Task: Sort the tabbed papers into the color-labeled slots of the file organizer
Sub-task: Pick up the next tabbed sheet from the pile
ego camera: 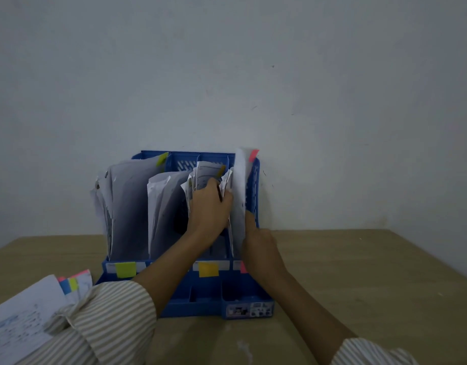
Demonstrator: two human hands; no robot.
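A blue file organizer point(174, 293) stands on the desk against the wall. Its front carries a green label point(125, 269), an orange label point(208, 269) and a partly hidden pink label point(243, 267). Papers fill the slots. My left hand point(210, 206) reaches into the orange-labeled slot and grips the crumpled papers point(204, 175) there. My right hand point(258, 238) holds a pink-tabbed sheet point(240, 185) upright in the rightmost slot; its fingers are hidden behind the sheet. The pink tab point(253, 154) sticks up above the rim.
A loose pile of tabbed papers point(24, 312) with pink, blue and green tabs lies at the left front of the wooden desk point(358, 272). The pale wall point(253, 75) is right behind the organizer. My striped sleeves cover the near edge.
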